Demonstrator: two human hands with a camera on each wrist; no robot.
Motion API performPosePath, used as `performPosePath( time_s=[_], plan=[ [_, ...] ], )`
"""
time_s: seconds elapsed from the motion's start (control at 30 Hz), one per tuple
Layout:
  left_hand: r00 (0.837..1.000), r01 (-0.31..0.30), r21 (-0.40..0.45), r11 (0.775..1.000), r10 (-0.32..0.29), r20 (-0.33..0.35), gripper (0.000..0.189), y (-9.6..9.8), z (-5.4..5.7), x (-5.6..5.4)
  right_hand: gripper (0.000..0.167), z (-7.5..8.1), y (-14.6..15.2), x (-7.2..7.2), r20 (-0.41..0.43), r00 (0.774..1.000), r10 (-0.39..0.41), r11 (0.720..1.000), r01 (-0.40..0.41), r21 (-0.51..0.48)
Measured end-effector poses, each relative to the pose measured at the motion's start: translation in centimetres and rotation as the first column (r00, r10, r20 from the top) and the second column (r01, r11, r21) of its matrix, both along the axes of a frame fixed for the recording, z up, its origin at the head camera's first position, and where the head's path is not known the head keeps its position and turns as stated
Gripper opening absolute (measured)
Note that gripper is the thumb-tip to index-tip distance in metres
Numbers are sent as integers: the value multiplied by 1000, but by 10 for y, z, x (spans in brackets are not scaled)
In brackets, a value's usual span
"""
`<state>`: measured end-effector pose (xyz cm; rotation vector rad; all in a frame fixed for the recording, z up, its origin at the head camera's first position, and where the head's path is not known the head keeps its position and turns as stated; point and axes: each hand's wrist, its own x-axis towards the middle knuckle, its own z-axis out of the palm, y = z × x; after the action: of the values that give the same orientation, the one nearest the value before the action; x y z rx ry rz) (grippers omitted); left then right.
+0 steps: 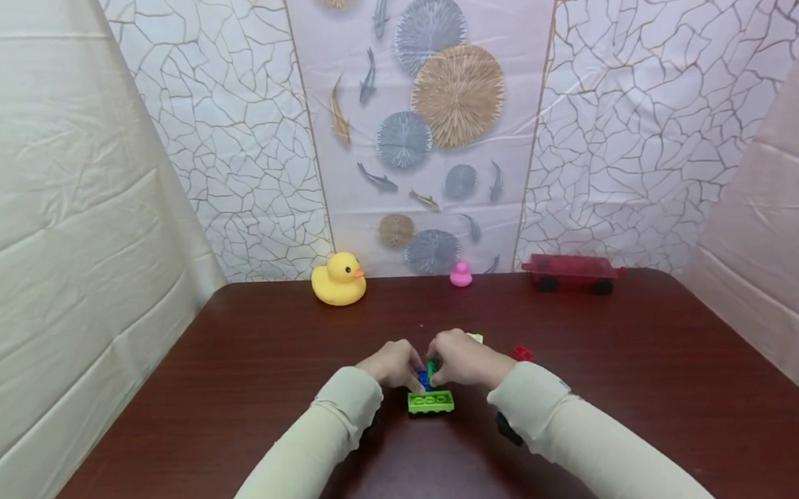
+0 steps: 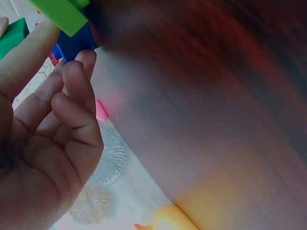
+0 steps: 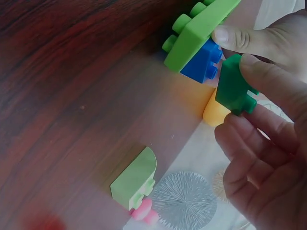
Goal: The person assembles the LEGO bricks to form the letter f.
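Note:
My left hand (image 1: 391, 363) pinches a blue toy brick (image 3: 199, 64) between thumb and fingers, low over the table. A long lime-green brick (image 1: 430, 403) lies against the blue one on the side nearest me, its studs (image 3: 181, 24) facing away from the blue brick. Whether those two are joined I cannot tell. Beside them, my right hand (image 1: 468, 358) holds a dark green brick (image 3: 232, 86) between thumb and fingertips. That brick sits close to the blue one's studs, with a narrow gap showing in the right wrist view.
A pale green rounded brick (image 3: 134, 179) and a small red brick (image 1: 523, 353) lie right of the hands. Along the table's back edge stand a yellow duck (image 1: 339, 280), a small pink duck (image 1: 461, 275) and a red wheeled wagon (image 1: 572, 268). Patterned cloth (image 1: 247, 136) hangs behind.

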<state>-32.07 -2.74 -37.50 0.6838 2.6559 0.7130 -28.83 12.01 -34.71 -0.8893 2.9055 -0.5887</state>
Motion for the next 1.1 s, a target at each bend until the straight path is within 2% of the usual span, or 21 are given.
performPosePath(
  time_s=[0.13, 0.3, 0.57, 0.87, 1.1],
  plan=[
    [1000, 8, -2, 1000, -8, 3, 24, 3, -1, 1, 18, -2, -3, -2, -7, 999, 46, 999, -46, 11],
    [1000, 4, -8, 1000, -4, 17, 16, 4, 0, 2, 14, -3, -5, -4, 15, 999, 39, 998, -40, 47],
    [999, 10, 8, 1000, -10, 30, 14, 3, -2, 2, 8, 0, -9, -5, 55, 998, 31, 998, -34, 57],
    [998, 61, 35, 998, -62, 22, 10, 0, -6, 2, 17, 0, -16, -7, 77, 997, -18, 992, 8, 128],
    [999, 50, 48, 998, -50, -2, 18, -6, 2, -3, 15, 1, -21, -12, 86, 994, -62, 989, 50, 137]
  ],
)
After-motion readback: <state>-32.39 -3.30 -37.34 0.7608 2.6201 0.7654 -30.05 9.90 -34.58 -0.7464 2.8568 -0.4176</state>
